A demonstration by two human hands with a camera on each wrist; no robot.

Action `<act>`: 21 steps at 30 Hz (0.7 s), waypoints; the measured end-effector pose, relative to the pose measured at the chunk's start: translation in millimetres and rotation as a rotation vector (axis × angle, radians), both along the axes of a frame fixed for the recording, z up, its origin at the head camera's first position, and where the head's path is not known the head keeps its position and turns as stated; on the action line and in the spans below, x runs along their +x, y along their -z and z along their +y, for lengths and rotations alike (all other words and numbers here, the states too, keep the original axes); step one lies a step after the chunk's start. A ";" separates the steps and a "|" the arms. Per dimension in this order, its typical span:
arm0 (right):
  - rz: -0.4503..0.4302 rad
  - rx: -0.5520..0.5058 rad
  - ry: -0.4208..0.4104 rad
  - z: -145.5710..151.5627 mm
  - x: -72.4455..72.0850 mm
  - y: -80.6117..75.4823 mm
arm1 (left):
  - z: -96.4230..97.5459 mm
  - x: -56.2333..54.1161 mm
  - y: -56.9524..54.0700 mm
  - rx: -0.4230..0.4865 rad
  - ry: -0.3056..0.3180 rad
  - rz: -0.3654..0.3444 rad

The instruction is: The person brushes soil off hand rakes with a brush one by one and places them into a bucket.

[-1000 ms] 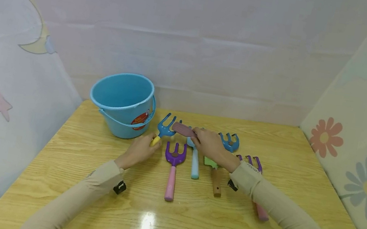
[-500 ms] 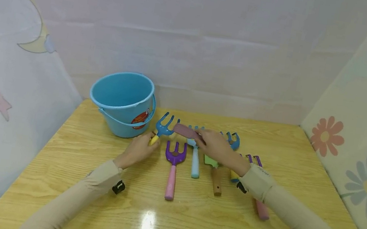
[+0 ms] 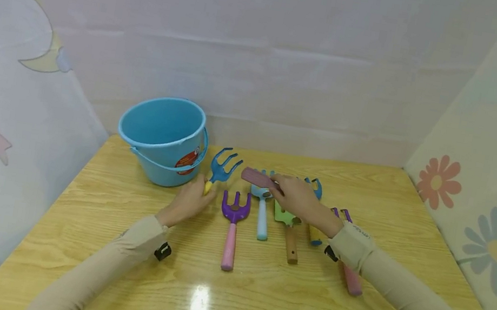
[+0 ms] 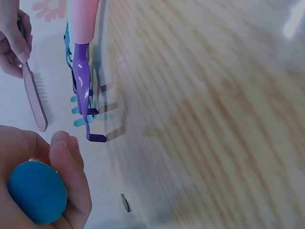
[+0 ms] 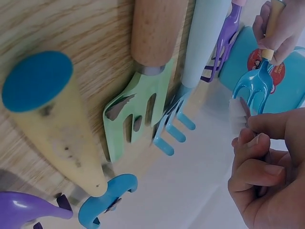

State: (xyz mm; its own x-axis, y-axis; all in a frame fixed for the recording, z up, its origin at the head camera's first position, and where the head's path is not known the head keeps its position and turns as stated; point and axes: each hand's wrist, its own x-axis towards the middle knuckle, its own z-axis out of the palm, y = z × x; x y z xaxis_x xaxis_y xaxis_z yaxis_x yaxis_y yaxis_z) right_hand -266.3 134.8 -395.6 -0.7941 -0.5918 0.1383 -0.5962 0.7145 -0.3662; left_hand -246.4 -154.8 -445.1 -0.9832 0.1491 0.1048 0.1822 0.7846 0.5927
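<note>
My left hand (image 3: 188, 202) grips the yellow handle of a small blue garden fork (image 3: 222, 171), its tines raised beside the bucket. In the left wrist view my curled fingers wrap the handle, whose blue end cap (image 4: 38, 192) faces the camera. A mauve brush (image 3: 257, 177) is pinched by my right hand (image 3: 296, 196), close to the fork's tines. The right wrist view shows its pale bristles (image 5: 237, 117) turned towards the tines; I cannot tell whether they touch. Beneath and between the hands lie a purple fork (image 3: 235, 213) with a pink handle and a light blue rake (image 3: 262, 218).
A blue bucket (image 3: 169, 158) stands at the table's back left. Right of the light blue rake lie a green fork (image 3: 285, 215) with a wooden handle, a yellow-handled blue rake (image 3: 315, 236) and a pink-handled purple rake (image 3: 352, 282). Dark bits (image 5: 119, 107) stick to the green fork.
The blue fork has turned in my left hand, its tines now tilted to the right. My right hand has drawn the brush slightly to the right, away from the fork.
</note>
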 end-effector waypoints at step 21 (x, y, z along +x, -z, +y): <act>0.084 0.004 -0.003 6.9 -5.6 13.4 | 0.3 -4.5 2.5 0.039 0.006 -0.001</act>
State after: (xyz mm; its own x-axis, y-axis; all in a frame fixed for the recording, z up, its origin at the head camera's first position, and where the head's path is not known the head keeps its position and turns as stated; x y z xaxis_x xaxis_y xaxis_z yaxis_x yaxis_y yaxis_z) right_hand -271.9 141.7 -409.0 -0.7780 -0.5950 0.2017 -0.6268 0.7138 -0.3123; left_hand -250.9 -154.5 -447.5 -0.9824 0.1512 0.1096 0.1864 0.7594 0.6233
